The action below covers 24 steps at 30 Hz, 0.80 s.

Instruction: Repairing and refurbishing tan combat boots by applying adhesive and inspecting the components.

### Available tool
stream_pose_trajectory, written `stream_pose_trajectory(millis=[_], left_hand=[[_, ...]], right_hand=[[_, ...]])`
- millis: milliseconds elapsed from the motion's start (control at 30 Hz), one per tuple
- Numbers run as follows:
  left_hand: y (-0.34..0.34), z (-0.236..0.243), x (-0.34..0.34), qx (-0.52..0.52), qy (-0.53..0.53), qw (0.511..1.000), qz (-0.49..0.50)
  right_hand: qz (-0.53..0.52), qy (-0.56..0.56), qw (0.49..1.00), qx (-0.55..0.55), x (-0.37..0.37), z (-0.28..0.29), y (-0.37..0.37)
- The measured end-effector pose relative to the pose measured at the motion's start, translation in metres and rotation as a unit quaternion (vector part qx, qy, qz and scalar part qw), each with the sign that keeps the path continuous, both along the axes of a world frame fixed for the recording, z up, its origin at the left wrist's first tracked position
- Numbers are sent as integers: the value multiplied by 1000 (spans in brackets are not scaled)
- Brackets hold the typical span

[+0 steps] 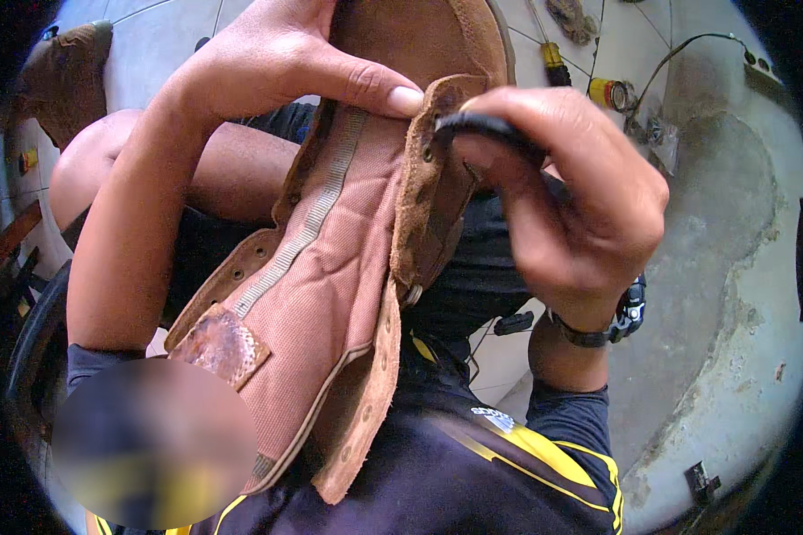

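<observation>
A brown suede boot [330, 232] with a pinkish-tan fabric tongue lies tilted across my lap, its toe end toward the top. Its eyelet flaps [366, 410] are spread apart, and no lace runs through the lower ones in view. My left hand [308, 67] grips the boot, the thumb pressing on the right-hand flap; the other fingers are mostly hidden. Between thumb and bent fingers, my right hand [580, 187] pinches a black curved cord [491, 127], like a lace. One end of the cord meets the flap at an eyelet [427, 154] near my left thumb.
On the tiled floor at the far right lie a yellow-and-black screwdriver [555, 64], a small yellow-and-red container [605, 92] and a black cable [687, 43]. A brown cloth [67, 76] hangs at the far left. Worn concrete [705, 223] borders my right side.
</observation>
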<state>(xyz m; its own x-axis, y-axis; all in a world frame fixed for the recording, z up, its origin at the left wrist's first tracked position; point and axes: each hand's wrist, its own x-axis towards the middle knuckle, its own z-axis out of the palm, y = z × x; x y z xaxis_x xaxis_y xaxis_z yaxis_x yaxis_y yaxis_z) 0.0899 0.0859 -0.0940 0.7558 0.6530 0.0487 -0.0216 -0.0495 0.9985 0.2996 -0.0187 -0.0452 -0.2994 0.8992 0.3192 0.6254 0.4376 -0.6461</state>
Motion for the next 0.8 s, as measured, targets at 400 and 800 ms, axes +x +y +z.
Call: stream_pose_trajectory(millis=[400,800], left_hand=[[7,-13,1,-93,-69,993,-20],[17,-10,4,-139,-43,989,-35]], right_hand=[[-4,9,1000,-20,-1,4,5],[-162,195,952,-171,13,18,-6]])
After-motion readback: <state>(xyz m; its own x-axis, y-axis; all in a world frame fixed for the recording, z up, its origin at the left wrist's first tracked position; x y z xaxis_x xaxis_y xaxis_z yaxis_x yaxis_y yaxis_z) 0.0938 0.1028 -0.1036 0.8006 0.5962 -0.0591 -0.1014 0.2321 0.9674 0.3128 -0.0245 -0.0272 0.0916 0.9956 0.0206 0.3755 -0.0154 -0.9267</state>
